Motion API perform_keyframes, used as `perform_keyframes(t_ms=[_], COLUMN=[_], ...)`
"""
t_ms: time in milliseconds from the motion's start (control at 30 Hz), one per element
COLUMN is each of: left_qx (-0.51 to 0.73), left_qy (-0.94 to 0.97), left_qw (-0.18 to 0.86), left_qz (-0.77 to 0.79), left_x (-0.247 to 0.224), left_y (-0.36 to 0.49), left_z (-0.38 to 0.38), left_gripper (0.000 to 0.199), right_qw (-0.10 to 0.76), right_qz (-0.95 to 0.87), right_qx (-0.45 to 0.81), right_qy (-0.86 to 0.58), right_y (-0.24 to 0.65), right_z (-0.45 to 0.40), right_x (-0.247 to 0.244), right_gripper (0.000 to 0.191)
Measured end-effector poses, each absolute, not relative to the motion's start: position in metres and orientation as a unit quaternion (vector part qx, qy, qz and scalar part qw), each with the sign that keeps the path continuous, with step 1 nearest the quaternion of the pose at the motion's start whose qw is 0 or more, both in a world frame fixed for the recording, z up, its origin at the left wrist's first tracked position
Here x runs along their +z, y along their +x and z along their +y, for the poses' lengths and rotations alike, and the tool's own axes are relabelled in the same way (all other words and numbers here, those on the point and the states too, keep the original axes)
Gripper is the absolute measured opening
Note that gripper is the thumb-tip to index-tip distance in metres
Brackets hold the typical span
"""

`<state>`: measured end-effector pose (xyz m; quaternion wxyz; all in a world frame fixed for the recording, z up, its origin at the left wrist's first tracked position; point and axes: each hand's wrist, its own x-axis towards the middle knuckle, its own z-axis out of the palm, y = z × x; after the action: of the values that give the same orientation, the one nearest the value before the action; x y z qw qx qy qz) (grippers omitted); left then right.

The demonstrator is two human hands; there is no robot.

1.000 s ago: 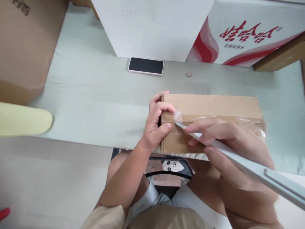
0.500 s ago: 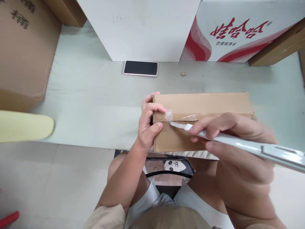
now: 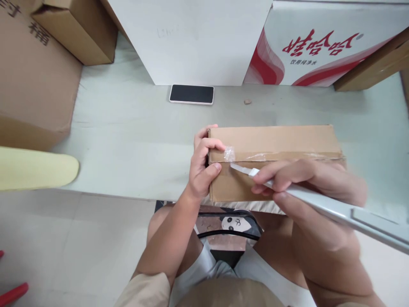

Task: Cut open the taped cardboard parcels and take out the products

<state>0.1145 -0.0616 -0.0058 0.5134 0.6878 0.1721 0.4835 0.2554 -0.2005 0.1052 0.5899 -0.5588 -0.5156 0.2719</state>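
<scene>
A brown cardboard box (image 3: pixel 275 138) lies at the table's front edge, a seam running along its length. Clear tape (image 3: pixel 229 154) covers part of the seam near the left end. My left hand (image 3: pixel 204 166) grips that end, fingers on top and thumb on the near side. In my right hand (image 3: pixel 319 192) is a long white utility knife (image 3: pixel 315 198), held like a pen. Its blade tip rests at the seam, just by the lower edge of the tape. Part of the box's right end is hidden behind my right hand.
A phone (image 3: pixel 191 94) and a small brown scrap (image 3: pixel 247 102) lie beyond the box. Behind stand a white carton (image 3: pixel 198 42) and a red-and-white carton (image 3: pixel 306 76). A large cardboard box (image 3: pixel 35 85) and a pale yellow rounded object (image 3: pixel 38 169) are at the left.
The rear of the knife handle has dropped lower, with my right hand tilting along. The blade tip stays by the tape. My left hand keeps its grip; the whole view has shifted slightly.
</scene>
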Motion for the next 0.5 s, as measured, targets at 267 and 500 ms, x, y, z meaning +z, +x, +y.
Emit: perform_keyframes(t_ms=[267, 500], left_qx=[0.483, 0.479], left_qy=[0.684, 0.696], left_qw=[0.518, 0.501], left_qz=[0.176, 0.185], left_x=[-0.0041, -0.0044], left_y=[0.1141, 0.1137], left_z=[-0.0618, -0.0615], left_gripper=[0.046, 0.047], right_qw=[0.547, 0.527], right_qz=[-0.567, -0.596], right_qx=[0.263, 0.224], right_qy=[-0.557, -0.562], right_y=[0.2630, 0.2641], right_z=[-0.1981, -0.1960], right_x=[0.1054, 0.1056], right_gripper=[0.014, 0.016])
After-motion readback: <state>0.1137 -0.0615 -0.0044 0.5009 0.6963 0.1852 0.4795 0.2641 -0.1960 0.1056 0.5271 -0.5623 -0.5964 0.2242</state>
